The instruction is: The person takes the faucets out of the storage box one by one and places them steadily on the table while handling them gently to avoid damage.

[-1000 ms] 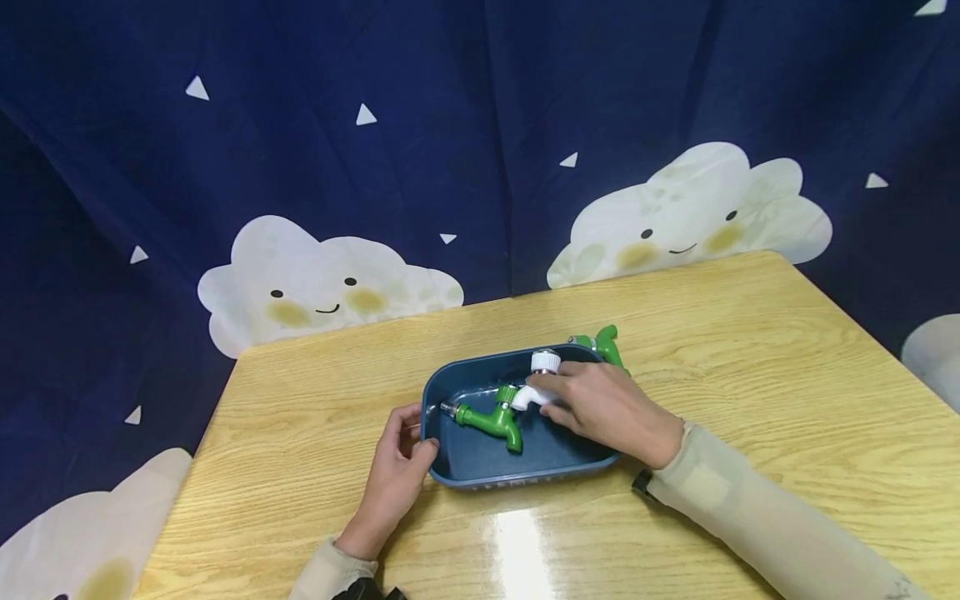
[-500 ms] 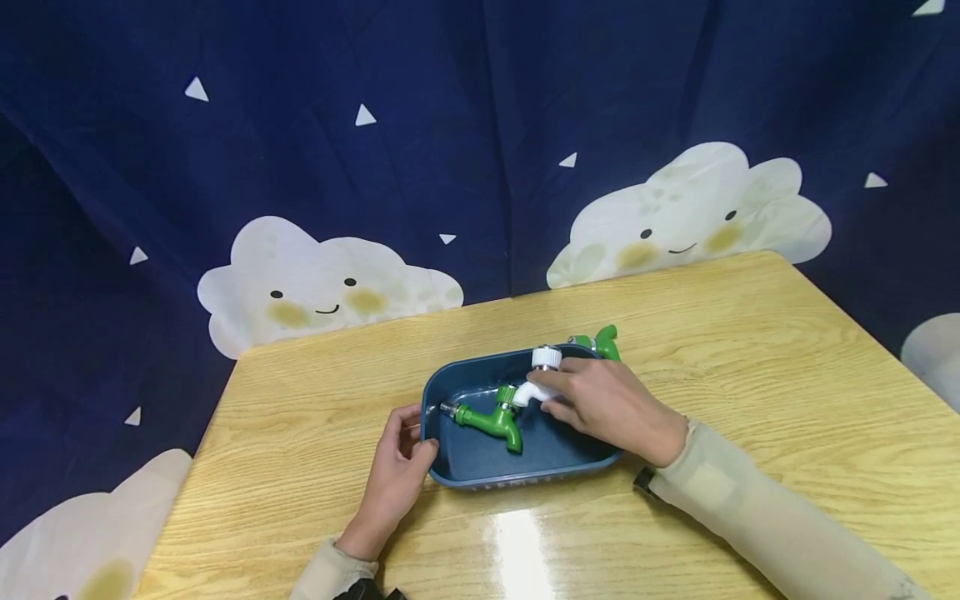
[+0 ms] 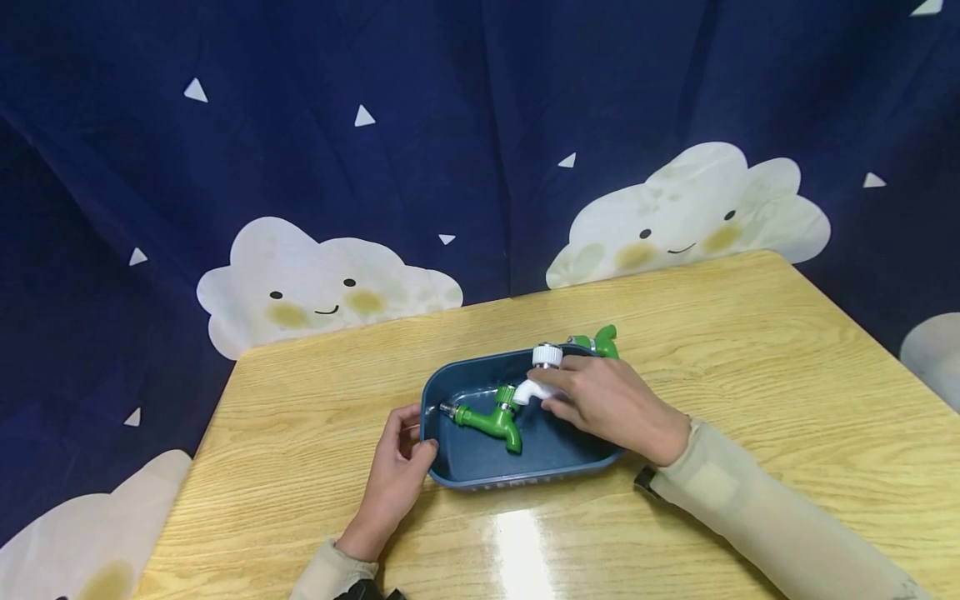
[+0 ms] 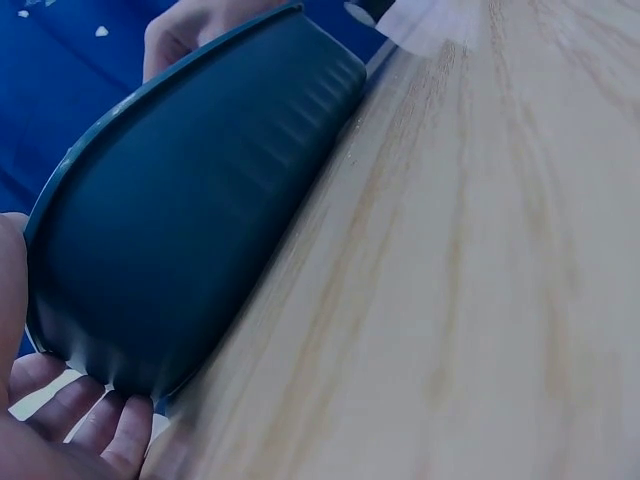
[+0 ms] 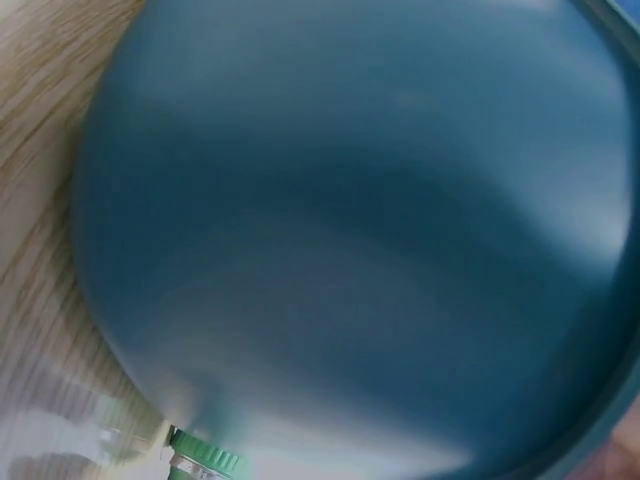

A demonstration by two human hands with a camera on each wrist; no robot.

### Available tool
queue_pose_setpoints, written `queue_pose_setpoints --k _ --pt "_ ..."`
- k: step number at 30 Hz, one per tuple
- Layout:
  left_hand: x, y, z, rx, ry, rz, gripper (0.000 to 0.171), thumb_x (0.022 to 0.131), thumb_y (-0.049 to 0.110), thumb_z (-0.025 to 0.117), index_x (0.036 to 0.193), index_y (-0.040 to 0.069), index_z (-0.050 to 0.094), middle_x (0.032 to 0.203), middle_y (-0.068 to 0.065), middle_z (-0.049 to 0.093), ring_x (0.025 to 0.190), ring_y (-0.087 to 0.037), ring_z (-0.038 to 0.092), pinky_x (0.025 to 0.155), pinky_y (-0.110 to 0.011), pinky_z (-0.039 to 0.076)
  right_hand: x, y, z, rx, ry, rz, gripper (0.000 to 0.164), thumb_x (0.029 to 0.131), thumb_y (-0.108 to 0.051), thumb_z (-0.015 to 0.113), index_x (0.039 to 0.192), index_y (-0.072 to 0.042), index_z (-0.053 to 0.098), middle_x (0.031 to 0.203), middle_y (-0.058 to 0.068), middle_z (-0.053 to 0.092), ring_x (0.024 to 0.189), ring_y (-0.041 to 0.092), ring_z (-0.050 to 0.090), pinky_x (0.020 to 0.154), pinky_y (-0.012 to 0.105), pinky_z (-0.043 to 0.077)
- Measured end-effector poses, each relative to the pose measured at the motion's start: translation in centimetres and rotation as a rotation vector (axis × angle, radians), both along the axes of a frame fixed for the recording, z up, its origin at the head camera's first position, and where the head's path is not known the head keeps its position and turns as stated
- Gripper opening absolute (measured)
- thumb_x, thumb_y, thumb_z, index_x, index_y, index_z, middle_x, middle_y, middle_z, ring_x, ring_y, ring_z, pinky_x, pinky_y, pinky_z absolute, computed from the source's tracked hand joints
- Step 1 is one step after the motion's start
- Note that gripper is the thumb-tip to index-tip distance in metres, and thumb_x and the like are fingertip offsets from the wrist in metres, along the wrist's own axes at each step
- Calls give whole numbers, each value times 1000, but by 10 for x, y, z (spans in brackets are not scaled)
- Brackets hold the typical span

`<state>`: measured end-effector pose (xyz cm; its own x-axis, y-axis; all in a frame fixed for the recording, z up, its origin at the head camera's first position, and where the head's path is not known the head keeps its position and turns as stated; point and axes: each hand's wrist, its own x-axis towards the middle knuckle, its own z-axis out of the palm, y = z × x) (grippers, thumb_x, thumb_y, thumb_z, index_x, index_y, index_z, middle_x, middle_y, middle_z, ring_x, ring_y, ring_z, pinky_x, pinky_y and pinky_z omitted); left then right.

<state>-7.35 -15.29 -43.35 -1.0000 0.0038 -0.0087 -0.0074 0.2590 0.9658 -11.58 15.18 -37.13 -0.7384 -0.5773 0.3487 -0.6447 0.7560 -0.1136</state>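
My left hand (image 3: 402,467) holds the left end of a dark blue plastic basket (image 3: 517,482), thumb at the rim and fingers on the outer wall. In the left wrist view those fingers (image 4: 97,425) touch the basket's outside (image 4: 180,210). Inside the basket lies a green tap (image 3: 487,422) with a metal threaded end. My right hand (image 3: 607,408) reaches over the right part and pinches a white tap (image 3: 534,390), its ribbed knob upward. The hand hides the rest of that tap. Basket wall (image 5: 350,250) fills most of the right wrist view.
Another green tap (image 3: 603,340) lies on the wooden table (image 3: 300,400) behind the basket's far right corner, partly hidden. A dark blue curtain (image 3: 420,125) with clouds hangs beyond the table's far edge.
My right hand has risen slightly with the white tap, whose knob now sits a little higher. The left hand, basket and green taps stay put.
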Motion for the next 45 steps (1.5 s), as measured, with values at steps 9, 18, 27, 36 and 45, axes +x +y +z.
queue_pose_setpoints --k 9,18,27,36,45 --pt "0 -1 1 4 5 -9 45 95 2 57 139 7 52 130 -17 60 113 -25 61 87 -19 53 0 1 1 1 4 -4 41 91 -33 79 128 -17 74 86 1 70 66 6 53 57 27 51" --pt "1 -1 1 1 -1 -8 45 95 3 58 139 8 52 131 -16 60 116 -25 61 88 -19 52 1 1 2 -5 7 -1 40 91 -32 79 128 -18 74 84 1 69 64 5 52 55 25 48" --pt "0 0 1 -7 2 -2 45 95 2 58 139 7 52 130 -16 61 115 -26 61 89 -18 52 1 2 2 -4 20 1 40 90 -32 79 127 -17 74 84 1 69 65 6 53 55 26 49" --pt "0 0 2 -6 2 -2 44 95 2 58 139 7 52 130 -16 60 114 -25 60 88 -18 52 -1 4 3 -10 35 5 40 90 -31 79 127 -17 74 87 2 71 68 8 58 56 28 52" --pt "-1 0 2 -9 -3 1 44 95 2 58 139 7 52 130 -17 60 114 -25 61 88 -18 52 -1 5 5 -6 15 -12 40 90 -30 80 127 -17 75 89 4 72 65 8 55 52 25 47"
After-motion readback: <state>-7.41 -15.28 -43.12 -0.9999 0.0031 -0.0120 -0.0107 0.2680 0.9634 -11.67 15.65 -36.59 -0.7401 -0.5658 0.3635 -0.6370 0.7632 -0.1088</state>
